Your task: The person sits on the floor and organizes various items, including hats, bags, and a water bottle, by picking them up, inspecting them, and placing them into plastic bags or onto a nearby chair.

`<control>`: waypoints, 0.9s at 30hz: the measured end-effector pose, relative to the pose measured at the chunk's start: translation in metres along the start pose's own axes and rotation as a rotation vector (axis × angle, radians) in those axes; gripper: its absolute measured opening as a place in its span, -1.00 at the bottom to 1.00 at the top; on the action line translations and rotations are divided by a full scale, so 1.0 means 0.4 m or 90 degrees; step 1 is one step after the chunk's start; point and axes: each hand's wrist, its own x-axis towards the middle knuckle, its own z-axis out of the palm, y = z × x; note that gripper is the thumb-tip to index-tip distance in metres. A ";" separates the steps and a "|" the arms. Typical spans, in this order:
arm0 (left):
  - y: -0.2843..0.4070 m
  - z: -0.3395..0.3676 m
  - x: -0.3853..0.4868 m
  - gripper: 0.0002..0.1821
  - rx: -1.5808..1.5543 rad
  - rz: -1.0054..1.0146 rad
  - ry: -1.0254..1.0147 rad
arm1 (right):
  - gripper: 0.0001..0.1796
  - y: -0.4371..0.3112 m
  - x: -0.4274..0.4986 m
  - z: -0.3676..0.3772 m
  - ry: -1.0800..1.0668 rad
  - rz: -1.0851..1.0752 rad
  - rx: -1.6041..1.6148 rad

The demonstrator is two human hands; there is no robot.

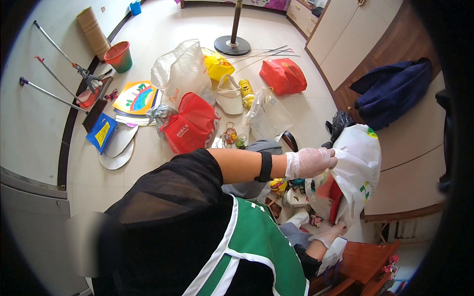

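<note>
My left hand (313, 162), in a thin clear glove, pinches the upper edge of a large white plastic bag (359, 159). Lower down, my right hand (327, 234), gloved too, grips the other side of the bag's opening. The bag lies tilted with its mouth apart, and something red (336, 199) shows inside. Just left of the opening, on the floor, are a white case or bag (295, 197), a yellow patterned item (277, 185) and white crumpled material (298, 217). The black plastic bag (340, 124) touches the white bag's top.
Red bags (190, 124), a translucent bag (181, 70), a white cap (229, 98) and a yellow bottle (246, 92) lie on the floor. A pole stand (232, 45) rises behind thin rods. Wooden furniture (364, 259) is close at lower right; a navy garment (396, 90) lies right.
</note>
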 end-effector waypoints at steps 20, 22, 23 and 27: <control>0.190 -0.289 -0.087 -0.67 -0.464 -0.022 -0.604 | -0.38 0.073 -0.015 0.073 -0.121 0.005 -0.158; 0.189 -0.297 -0.103 -0.67 -0.532 -0.163 -0.678 | -0.37 0.090 -0.006 0.103 -0.147 0.010 -0.164; 0.185 -0.295 -0.101 -0.69 -0.504 -0.112 -0.583 | -0.37 0.100 -0.001 0.124 -0.164 0.009 -0.165; 0.141 -0.240 -0.040 -0.65 -0.272 -0.078 -0.189 | -0.37 0.142 0.031 0.222 -0.228 -0.003 -0.173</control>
